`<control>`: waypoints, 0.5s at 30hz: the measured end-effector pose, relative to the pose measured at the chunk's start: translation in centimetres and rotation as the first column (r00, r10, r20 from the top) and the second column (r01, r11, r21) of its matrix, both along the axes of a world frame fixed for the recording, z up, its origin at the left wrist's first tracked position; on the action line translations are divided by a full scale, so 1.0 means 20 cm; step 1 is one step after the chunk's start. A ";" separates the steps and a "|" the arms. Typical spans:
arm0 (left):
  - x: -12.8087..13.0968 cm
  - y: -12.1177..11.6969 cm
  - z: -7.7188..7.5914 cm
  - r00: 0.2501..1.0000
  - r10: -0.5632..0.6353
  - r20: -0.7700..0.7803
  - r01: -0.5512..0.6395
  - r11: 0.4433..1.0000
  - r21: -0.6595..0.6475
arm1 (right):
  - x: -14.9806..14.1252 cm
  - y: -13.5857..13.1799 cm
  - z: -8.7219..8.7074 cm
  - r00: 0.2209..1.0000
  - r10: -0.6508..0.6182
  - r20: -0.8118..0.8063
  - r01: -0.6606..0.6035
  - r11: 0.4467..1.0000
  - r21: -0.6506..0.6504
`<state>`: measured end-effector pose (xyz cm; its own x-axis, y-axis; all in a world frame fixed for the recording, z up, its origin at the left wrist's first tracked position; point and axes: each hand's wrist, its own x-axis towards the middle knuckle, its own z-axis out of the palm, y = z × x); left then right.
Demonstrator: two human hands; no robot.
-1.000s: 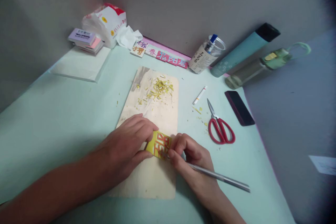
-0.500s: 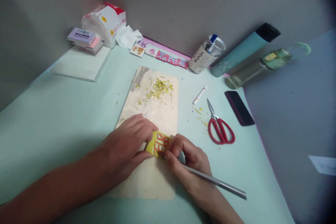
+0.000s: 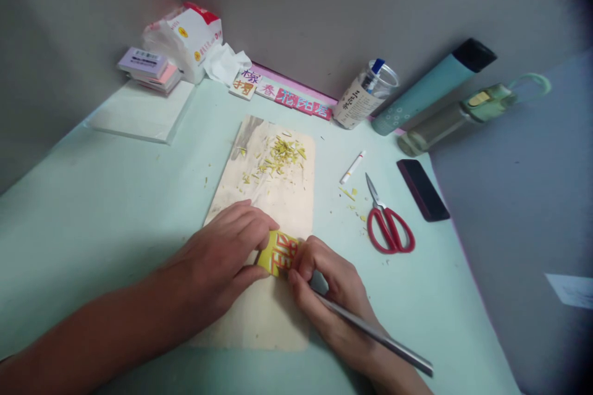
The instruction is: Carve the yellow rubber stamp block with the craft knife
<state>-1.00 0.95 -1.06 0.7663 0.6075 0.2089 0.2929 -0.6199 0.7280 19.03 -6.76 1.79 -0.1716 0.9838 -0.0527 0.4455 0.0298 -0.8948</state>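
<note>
A small yellow carving block (image 3: 277, 253) with a red-outlined character sits over the wooden board (image 3: 254, 315). My left hand (image 3: 236, 244) is closed on its left side, thumb at the lower edge and fingers at the upper. In my right hand (image 3: 331, 296) is a slim metal carving knife (image 3: 384, 338), held like a pen, its shaft slanting down to the right. The knife's tip is hidden behind my right fingers at the block's right side. Yellow shavings (image 3: 282, 155) lie heaped on the far part of the board.
Red-handled scissors (image 3: 390, 229), a white stick (image 3: 353, 166) and a dark phone (image 3: 422, 190) lie to the right. At the back stand a clear cup (image 3: 359, 102) and two bottles. Several carved blocks (image 3: 303, 102) line up beside a tissue pack (image 3: 194, 37). A stack of small boxes (image 3: 148, 68) is at the left.
My right hand has shifted slightly left over the block, and the knife's rear end has dropped lower. The left hand and the block stay about where they were.
</note>
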 end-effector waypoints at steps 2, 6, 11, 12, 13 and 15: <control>0.00 0.00 0.00 1.000 0.000 0.004 0.000 1.000 0.003 | 0.01 0.00 0.01 1.000 0.019 0.003 -0.019 1.000 -0.009; 0.00 0.00 0.01 1.000 -0.010 0.013 0.010 1.000 0.014 | 0.01 0.01 0.03 0.999 0.053 0.003 -0.053 0.998 -0.028; -0.01 0.00 0.01 1.000 -0.002 0.028 0.002 1.000 0.000 | 0.02 0.02 0.03 0.990 0.136 0.030 -0.136 0.991 0.011; -0.01 0.00 0.01 1.000 0.001 0.032 -0.001 1.000 -0.008 | 0.02 0.02 0.03 0.990 0.137 0.030 -0.138 0.990 0.013; -0.01 0.00 0.01 1.000 0.008 0.030 -0.007 1.000 -0.019 | 0.02 0.02 0.03 0.992 0.126 0.016 -0.126 0.992 0.007; -0.01 0.00 0.00 0.999 0.020 0.033 -0.019 0.999 -0.025 | 0.03 0.01 0.02 0.996 0.072 -0.051 -0.074 0.997 -0.031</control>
